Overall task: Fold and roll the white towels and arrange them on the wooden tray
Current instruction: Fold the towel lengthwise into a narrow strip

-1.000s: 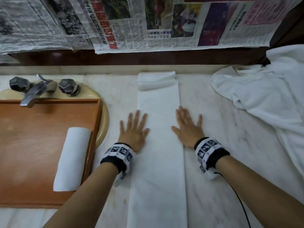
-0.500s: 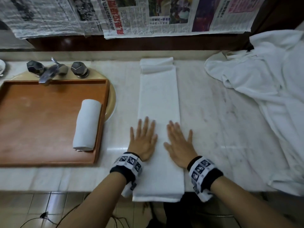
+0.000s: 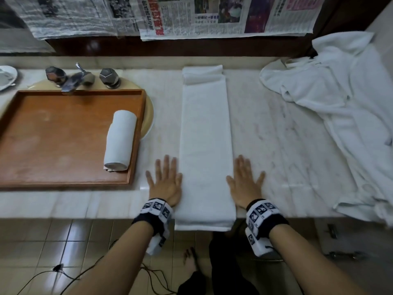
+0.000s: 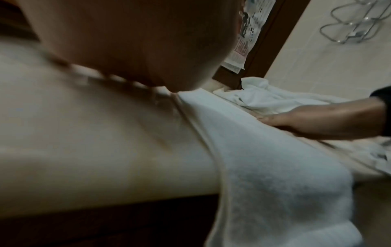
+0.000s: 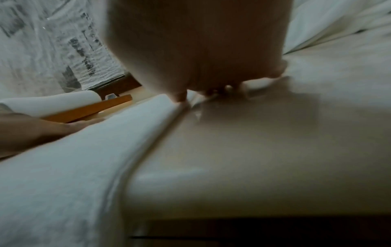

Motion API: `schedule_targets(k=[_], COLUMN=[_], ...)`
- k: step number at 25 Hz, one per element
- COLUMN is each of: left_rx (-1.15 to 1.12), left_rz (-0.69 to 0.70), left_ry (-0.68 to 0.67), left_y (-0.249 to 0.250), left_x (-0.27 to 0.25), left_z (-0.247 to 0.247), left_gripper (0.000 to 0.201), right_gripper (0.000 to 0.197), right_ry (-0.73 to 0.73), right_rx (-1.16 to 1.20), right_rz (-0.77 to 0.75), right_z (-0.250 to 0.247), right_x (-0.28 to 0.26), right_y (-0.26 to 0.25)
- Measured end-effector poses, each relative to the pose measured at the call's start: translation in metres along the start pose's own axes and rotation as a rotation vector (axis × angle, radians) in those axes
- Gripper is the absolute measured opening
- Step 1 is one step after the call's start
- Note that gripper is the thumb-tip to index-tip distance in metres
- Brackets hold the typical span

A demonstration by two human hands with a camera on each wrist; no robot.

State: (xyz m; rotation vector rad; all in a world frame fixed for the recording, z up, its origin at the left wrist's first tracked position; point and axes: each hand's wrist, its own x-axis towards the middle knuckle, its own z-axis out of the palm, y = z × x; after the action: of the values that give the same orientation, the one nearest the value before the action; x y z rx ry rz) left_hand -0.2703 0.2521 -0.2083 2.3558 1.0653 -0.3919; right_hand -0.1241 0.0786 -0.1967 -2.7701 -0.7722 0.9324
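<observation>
We find the folded towel (image 3: 205, 145) lying lengthwise at frame centre on the surface (image 3: 276, 145), its near end overhanging. Left hand (image 3: 164, 184) and right hand (image 3: 244, 184) lie flat, fingers spread, flanking it. One rolled towel (image 3: 120, 140) sits in the tray (image 3: 53, 145), left.

The light is dim and flat where I work, with a pale glare on the floor tiles (image 3: 63, 233) below me. My head view bends straight lines at its edges and smears a little. Both wrist views are dark and soft, my right hand (image 5: 198, 46) a blurred mass casting shadow on the counter (image 5: 264, 133).
</observation>
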Motion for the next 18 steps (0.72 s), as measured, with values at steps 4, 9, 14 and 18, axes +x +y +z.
schedule_targets(k=[4, 9, 14, 18], left_rx=[0.117, 0.251, 0.306, 0.350], left_rz=[0.239, 0.291, 0.261, 0.215], left_ry=[-0.034, -0.128, -0.168, -0.108], left_y=[0.002, 0.015, 0.032, 0.057], left_x=[-0.019, -0.010, 0.042, 0.060], left_z=[0.000, 0.003, -0.025, -0.040], left_gripper=[0.061, 0.061, 0.061, 0.062], right_gripper=[0.066, 0.064, 0.064, 0.065], right_ry=[-0.008, -0.061, -0.092, -0.054], right_rx=[-0.169, -0.249, -0.271, -0.262], right_rz=[-0.178, -0.229, -0.247, -0.237], right_z=[0.010, 0.017, -0.016, -0.034], right_x=[-0.021, -0.014, 0.038, 0.050], right_y=[-0.010, -0.021, -0.037, -0.054])
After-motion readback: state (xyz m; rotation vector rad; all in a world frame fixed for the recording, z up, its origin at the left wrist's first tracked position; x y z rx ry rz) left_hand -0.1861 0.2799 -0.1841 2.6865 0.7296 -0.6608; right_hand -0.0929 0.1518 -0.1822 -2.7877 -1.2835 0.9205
